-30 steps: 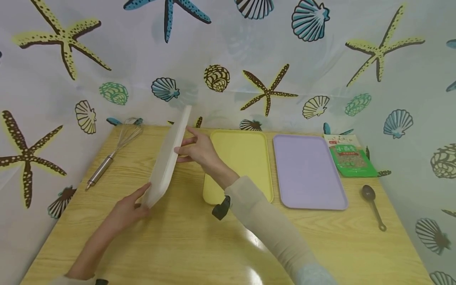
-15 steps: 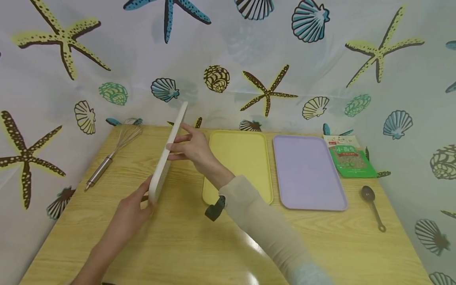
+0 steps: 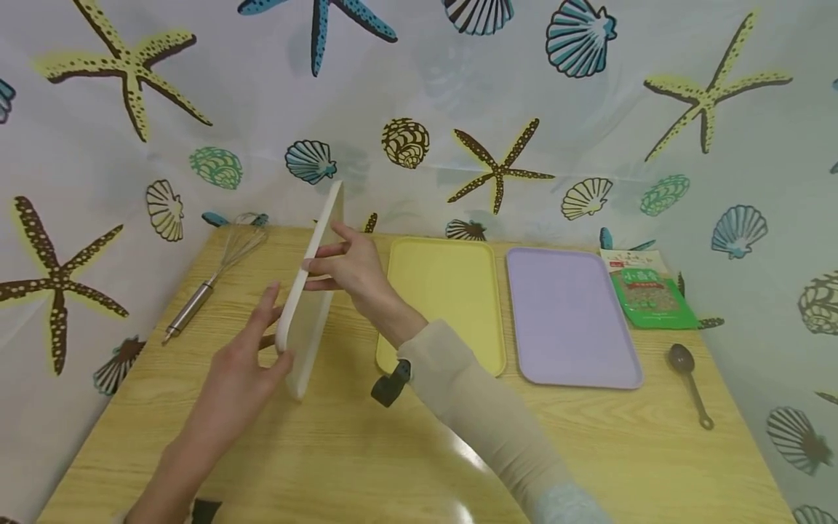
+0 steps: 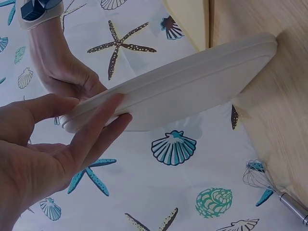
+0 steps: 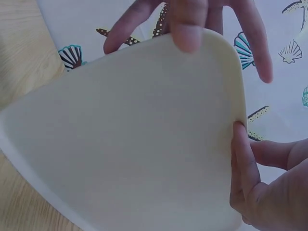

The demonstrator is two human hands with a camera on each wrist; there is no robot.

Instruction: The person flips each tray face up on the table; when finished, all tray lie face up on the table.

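A white rectangular tray [image 3: 314,306] with rounded corners is held up on edge, tilted, over the left part of the table. My right hand [image 3: 360,269] pinches one of its edges, as the right wrist view also shows with the broad flat face of the tray [image 5: 134,139]. At the near corner, my left hand [image 3: 242,371] has its thumb on one face and its fingers on the other. In the left wrist view, the fingers of the left hand [image 4: 53,144] lie along the tray's outer side [image 4: 178,91].
On the wooden table [image 3: 366,451], a yellow tray [image 3: 452,298] and a lilac tray [image 3: 569,313] lie flat. A whisk [image 3: 203,291] is at the left. A green packet [image 3: 651,295] and a spoon [image 3: 684,367] are at the right. A shell-patterned cloth [image 3: 419,94] hangs behind.
The white tray has turned about its long direction: its left face showed earlier, and its right face shows now. My left hand has shifted its hold at the near corner.
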